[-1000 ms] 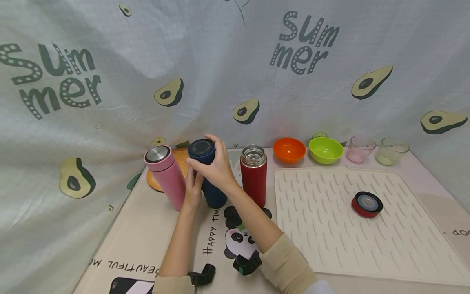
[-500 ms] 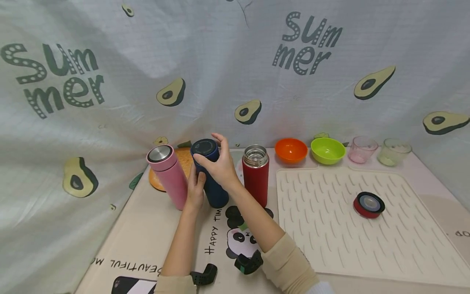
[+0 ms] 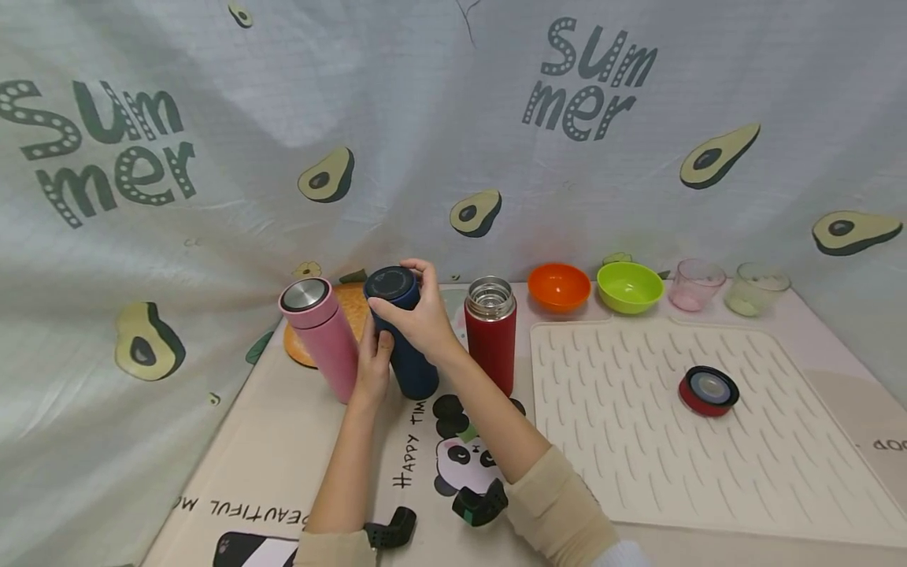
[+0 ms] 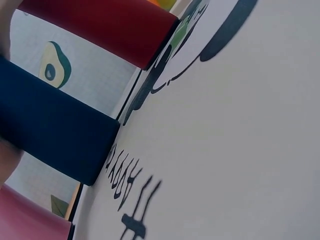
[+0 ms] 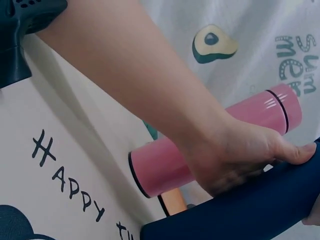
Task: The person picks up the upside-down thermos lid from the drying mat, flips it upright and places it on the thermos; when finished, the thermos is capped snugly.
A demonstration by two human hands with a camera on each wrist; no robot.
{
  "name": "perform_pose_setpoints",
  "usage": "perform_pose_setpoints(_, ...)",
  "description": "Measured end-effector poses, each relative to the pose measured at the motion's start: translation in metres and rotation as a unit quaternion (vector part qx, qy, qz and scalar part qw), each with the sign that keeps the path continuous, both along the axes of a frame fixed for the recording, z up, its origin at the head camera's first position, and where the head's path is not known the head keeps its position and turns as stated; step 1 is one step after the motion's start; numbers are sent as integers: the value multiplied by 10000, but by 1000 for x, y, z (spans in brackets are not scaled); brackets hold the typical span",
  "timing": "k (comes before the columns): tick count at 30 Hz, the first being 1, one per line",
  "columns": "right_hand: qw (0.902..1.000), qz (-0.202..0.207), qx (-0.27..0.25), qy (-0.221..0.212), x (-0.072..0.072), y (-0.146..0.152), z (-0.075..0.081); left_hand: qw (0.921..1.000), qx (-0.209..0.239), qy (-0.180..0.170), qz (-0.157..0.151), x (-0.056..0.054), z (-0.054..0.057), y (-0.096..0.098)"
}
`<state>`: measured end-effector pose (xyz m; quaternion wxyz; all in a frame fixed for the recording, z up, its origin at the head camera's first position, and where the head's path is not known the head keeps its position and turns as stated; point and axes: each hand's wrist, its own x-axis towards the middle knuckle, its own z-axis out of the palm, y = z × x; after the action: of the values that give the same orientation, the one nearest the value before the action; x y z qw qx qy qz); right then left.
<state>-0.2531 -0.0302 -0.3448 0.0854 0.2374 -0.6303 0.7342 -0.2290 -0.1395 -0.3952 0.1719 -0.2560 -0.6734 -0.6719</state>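
A dark blue thermos (image 3: 412, 366) stands on the table with its dark lid on. My left hand (image 3: 373, 362) grips its body from the left; in the right wrist view that hand (image 5: 235, 155) wraps the blue side. Up at the lid, my right hand (image 3: 425, 319) holds the top, thumb on the near side and fingers round the far side. To the left stands a pink thermos (image 3: 326, 346) with a steel-topped lid. On the right is a red thermos (image 3: 490, 350), its steel mouth uncovered. A red and black lid (image 3: 708, 391) lies on the beige ridged mat (image 3: 623, 472).
Along the back stand an orange bowl (image 3: 559, 288), a green bowl (image 3: 630, 288), a pink glass (image 3: 697, 285) and a pale green glass (image 3: 757, 290). An orange round thing (image 3: 298, 346) lies behind the pink thermos. A patterned curtain (image 3: 397, 102) hangs behind.
My right hand has shifted its fingers slightly about the blue thermos's lid, lifting a little and closing round it again. The left hand keeps its grip; the other things have not moved.
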Motion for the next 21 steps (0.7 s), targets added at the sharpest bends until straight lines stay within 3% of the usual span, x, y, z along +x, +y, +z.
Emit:
perform_pose_setpoints(6, 9995, -21, 313, -77, 24, 8, 23, 10000, 53, -36, 20, 1, 0, 3)
perform_pose_setpoints(11, 9985, 48, 498, -218, 29, 7, 26, 9999, 40, -105, 30, 2, 0, 1)
perform_pose_setpoints(16, 9986, 108, 419, -314, 15, 4, 11, 9998, 66, -202, -3, 2, -2, 0)
perform_pose_setpoints(21, 9988, -85, 309, -362, 4, 1, 2, 9998, 127, -52, -109, 1, -1, 1)
